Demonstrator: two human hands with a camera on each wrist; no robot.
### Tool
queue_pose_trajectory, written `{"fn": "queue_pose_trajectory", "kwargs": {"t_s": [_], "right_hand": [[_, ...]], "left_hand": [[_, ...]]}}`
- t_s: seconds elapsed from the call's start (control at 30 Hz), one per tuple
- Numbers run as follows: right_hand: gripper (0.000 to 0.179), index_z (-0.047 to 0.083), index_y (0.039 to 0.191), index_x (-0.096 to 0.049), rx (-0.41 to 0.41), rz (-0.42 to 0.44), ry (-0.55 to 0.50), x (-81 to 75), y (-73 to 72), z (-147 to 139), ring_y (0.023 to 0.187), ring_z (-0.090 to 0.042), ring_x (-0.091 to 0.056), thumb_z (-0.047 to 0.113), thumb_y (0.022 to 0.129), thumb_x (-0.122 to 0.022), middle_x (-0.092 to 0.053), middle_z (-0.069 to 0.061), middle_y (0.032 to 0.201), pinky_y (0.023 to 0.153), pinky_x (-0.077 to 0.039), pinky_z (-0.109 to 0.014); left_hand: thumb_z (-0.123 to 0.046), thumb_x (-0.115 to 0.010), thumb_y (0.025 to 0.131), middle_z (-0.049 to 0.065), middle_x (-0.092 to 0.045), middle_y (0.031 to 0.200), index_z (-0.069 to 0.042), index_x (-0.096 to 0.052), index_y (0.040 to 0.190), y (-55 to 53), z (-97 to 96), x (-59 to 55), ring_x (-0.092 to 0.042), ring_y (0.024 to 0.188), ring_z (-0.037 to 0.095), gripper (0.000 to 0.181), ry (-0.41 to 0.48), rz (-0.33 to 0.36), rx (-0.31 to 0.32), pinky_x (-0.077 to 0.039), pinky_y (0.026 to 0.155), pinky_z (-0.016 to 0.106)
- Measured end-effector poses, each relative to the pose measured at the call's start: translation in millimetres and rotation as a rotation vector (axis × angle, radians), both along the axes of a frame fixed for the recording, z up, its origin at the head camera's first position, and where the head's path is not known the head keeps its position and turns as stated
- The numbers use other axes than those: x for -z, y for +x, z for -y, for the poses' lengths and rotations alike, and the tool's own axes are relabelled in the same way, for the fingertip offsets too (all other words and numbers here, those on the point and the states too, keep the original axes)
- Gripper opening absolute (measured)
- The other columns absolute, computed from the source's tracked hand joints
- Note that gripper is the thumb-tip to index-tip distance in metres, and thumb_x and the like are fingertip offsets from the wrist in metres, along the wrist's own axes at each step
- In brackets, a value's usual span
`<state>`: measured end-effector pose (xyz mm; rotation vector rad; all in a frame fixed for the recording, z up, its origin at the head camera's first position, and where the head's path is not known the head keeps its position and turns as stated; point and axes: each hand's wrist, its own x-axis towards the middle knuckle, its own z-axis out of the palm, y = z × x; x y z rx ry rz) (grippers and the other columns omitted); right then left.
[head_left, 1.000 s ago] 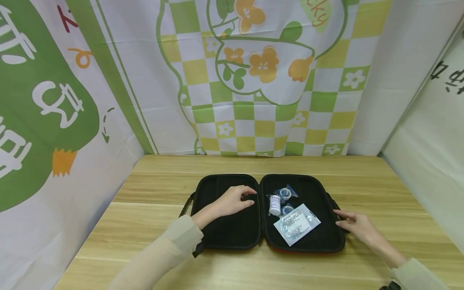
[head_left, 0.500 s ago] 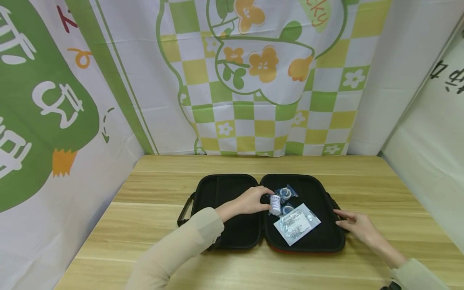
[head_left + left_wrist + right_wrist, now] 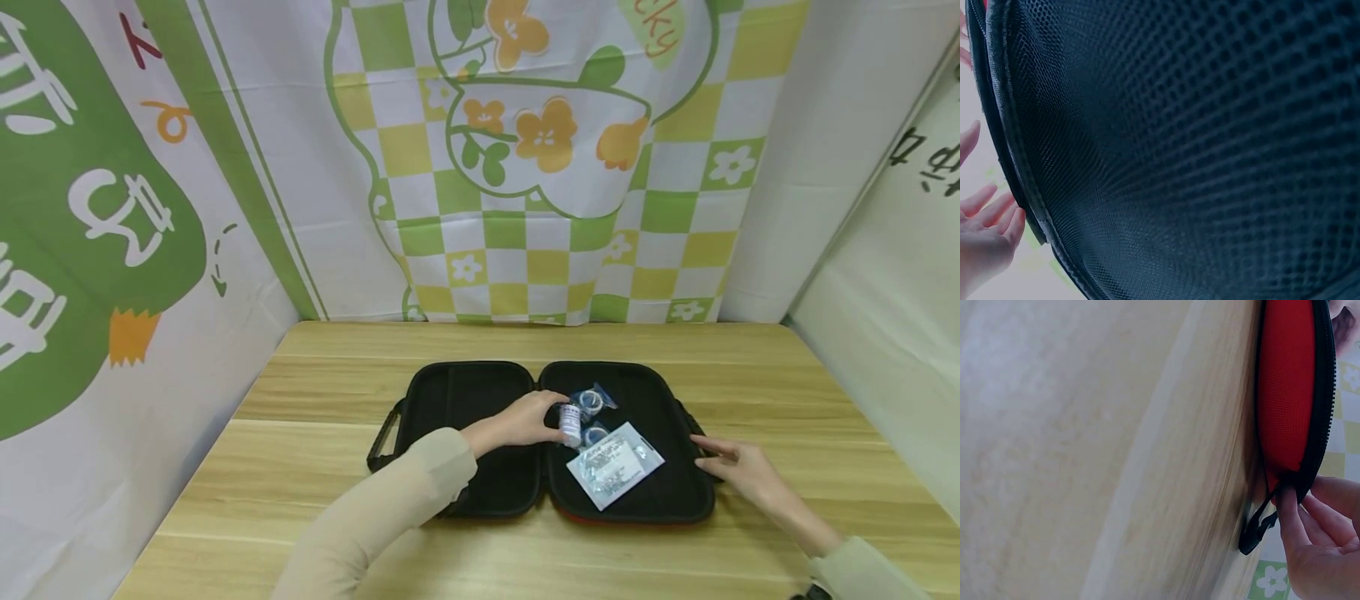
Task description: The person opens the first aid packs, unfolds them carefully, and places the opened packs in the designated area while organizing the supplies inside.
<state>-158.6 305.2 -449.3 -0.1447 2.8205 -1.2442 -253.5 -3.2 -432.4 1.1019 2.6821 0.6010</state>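
A black-lined zip case (image 3: 480,492) with a red outer shell lies open flat on the table. In its right half sit a small white bottle (image 3: 571,426) in clear plastic, two bagged rolls of tape (image 3: 591,403) and a flat silver-white packet (image 3: 615,465). My left hand (image 3: 525,419) reaches across the hinge and pinches the bottle, index finger at its top and thumb low on its side. My right hand (image 3: 738,471) holds the case's right rim; in the right wrist view its thumb and fingers grip the zipped edge (image 3: 1319,425) beside a black strap loop (image 3: 1254,534).
The wooden table (image 3: 330,358) runs out on all sides of the case. A carrying handle (image 3: 384,433) sticks out at the left. Behind stands a patterned cloth (image 3: 540,250), with more printed cloth at both sides. Mesh lining (image 3: 1197,144) fills the left wrist view.
My left hand has moved right from over the case's left half to the white bottle and closed its fingers on it. The right hand stays at the rim.
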Motion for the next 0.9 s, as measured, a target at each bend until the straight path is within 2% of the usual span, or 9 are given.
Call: {"fn": "queue_pose_trajectory", "kwargs": {"t_s": [0.13, 0.37, 0.5, 0.63, 0.9], "right_hand": [[0.044, -0.013, 0.119, -0.048, 0.001, 0.001, 0.004, -0.6, 0.6, -0.2, 0.097, -0.034, -0.055, 0.012, 0.084, -0.059, -0.047, -0.033, 0.117, 0.068, -0.044, -0.014], [0.045, -0.011, 0.120, -0.048, -0.001, 0.018, 0.003, -0.3, 0.8, -0.2, 0.102, -0.041, -0.051, 0.016, 0.085, -0.058, -0.046, -0.032, 0.119, 0.074, -0.048, -0.030], [0.045, -0.011, 0.120, -0.048, 0.000, 0.014, 0.003, -0.1, 0.0, 0.0, 0.101, -0.040, -0.052, 0.016, 0.085, -0.058, -0.046, -0.032, 0.118, 0.071, -0.047, -0.022], [0.045, -0.012, 0.119, -0.048, -0.002, 0.006, 0.002, -0.4, -0.5, 0.2, 0.101, -0.039, -0.052, 0.015, 0.085, -0.058, -0.047, -0.032, 0.118, 0.068, -0.043, -0.013], [0.044, -0.011, 0.118, -0.050, 0.001, -0.019, 0.024, -1.7, 0.8, 1.1, 0.098, -0.035, -0.054, 0.015, 0.084, -0.060, -0.049, -0.031, 0.116, 0.067, -0.042, -0.011]], "left_hand": [[-0.031, -0.067, 0.078, 0.009, -0.049, 0.125, -0.004, -0.046, 0.126, -3.5, -3.4, -0.2, -0.045, 0.114, 0.018, 0.059, -0.036, 0.000, 0.002, -0.034, 0.096, 0.025], [-0.036, -0.065, 0.078, 0.006, -0.049, 0.126, -0.007, -0.045, 0.128, -6.1, -8.1, -1.0, -0.043, 0.115, 0.019, 0.061, -0.140, -0.012, 0.012, -0.034, 0.096, 0.026], [-0.038, -0.066, 0.077, 0.005, -0.049, 0.126, -0.010, -0.046, 0.128, -5.6, -9.8, -1.7, -0.044, 0.114, 0.019, 0.061, -0.172, -0.013, 0.002, -0.035, 0.095, 0.029], [-0.037, -0.068, 0.076, 0.004, -0.051, 0.123, -0.011, -0.049, 0.125, -5.2, -11.0, -2.0, -0.045, 0.111, 0.019, 0.059, -0.157, -0.010, -0.013, -0.036, 0.093, 0.030], [-0.035, -0.072, 0.071, 0.003, -0.054, 0.116, -0.010, -0.053, 0.119, -4.1, -12.4, -0.6, -0.048, 0.103, 0.017, 0.058, -0.094, 0.005, -0.050, -0.038, 0.083, 0.028]]}}
